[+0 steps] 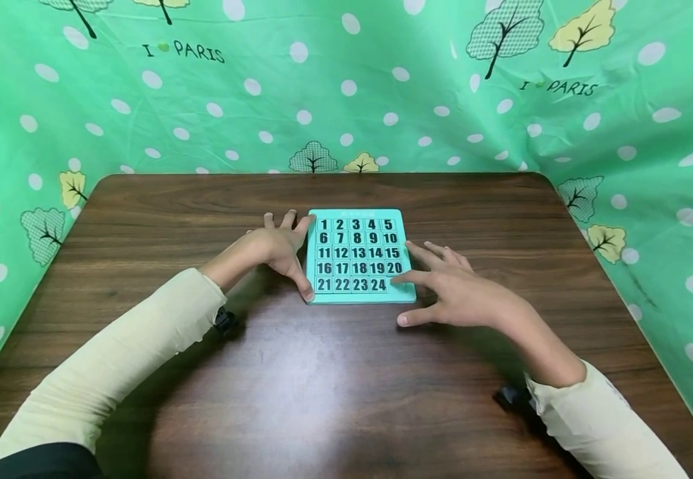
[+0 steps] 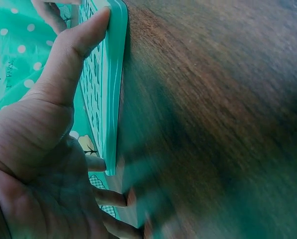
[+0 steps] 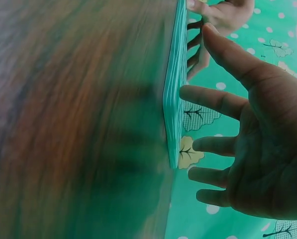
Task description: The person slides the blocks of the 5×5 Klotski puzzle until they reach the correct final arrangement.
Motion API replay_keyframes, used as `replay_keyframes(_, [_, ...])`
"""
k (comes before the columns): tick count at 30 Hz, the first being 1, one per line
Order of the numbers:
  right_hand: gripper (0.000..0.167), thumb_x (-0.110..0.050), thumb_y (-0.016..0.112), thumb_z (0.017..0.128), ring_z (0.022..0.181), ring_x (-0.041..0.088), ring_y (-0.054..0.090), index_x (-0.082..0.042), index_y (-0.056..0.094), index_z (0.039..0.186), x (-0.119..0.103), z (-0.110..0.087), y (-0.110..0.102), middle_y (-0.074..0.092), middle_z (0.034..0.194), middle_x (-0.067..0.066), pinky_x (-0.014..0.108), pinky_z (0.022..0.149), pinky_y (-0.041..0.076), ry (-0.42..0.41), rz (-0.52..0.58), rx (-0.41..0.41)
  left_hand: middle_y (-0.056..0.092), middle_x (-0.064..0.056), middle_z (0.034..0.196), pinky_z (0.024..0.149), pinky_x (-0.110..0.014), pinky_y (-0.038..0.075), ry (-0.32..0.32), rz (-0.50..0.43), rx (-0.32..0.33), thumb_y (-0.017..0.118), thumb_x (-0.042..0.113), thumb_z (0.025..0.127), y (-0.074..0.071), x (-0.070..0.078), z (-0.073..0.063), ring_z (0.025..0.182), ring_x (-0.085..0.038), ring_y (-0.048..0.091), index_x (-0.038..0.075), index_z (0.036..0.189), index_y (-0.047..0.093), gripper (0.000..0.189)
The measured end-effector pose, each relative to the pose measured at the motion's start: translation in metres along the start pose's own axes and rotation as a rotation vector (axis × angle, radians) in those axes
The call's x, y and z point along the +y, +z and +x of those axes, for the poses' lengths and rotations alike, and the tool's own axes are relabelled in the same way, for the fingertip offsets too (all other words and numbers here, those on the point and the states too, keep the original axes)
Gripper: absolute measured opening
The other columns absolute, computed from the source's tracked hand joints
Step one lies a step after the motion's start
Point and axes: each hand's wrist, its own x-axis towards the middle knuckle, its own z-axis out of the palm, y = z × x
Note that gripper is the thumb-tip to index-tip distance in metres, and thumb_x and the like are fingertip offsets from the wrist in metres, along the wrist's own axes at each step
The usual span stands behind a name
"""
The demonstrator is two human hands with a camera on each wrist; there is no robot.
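Note:
A turquoise sliding number puzzle [image 1: 358, 253] lies flat on the wooden table, its tiles running in order from 1 to 24. At the bottom right corner of the grid is a gap without a tile. My left hand [image 1: 277, 247] spreads along the puzzle's left side, thumb [image 2: 91, 32] on the near corner and index finger at the far corner. Its other fingers reach down to the table beyond the frame. On the right, my right hand [image 1: 462, 289] has its fingers extended, the index fingertip over the gap below tile 20. Its thumb [image 1: 418, 316] points inward, off the near right corner.
The brown wooden table [image 1: 250, 399] extends around the puzzle on all sides. A green dotted cloth [image 1: 346, 66] with printed trees hangs behind the table and along both sides. Pale sleeves [image 1: 130, 346] cover both forearms, with a dark device at each wrist.

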Motion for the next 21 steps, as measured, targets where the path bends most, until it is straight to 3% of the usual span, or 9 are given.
replay_keyframes(14, [0.078, -0.068, 0.086, 0.092, 0.174, 0.055, 0.012, -0.027, 0.067, 0.156, 0.01, -0.005, 0.004, 0.017, 0.19, 0.017, 0.088, 0.129, 0.015, 0.036, 0.029, 0.023, -0.024, -0.02, 0.188, 0.127, -0.093, 0.013, 0.015, -0.007, -0.015, 0.104, 0.07, 0.067, -0.002, -0.004, 0.002, 0.169, -0.063, -0.021, 0.031, 0.18, -0.021, 0.173])
replay_keyframes(21, [0.083, -0.072, 0.084, 0.092, 0.173, 0.055, 0.015, -0.028, 0.064, 0.159, 0.013, -0.007, 0.002, 0.017, 0.191, 0.016, 0.088, 0.129, 0.016, 0.049, 0.037, 0.037, -0.021, -0.02, 0.189, 0.127, -0.093, 0.013, 0.03, -0.012, 0.014, 0.103, 0.071, 0.068, 0.002, -0.009, -0.002, 0.17, -0.064, -0.018, 0.031, 0.181, -0.018, 0.17])
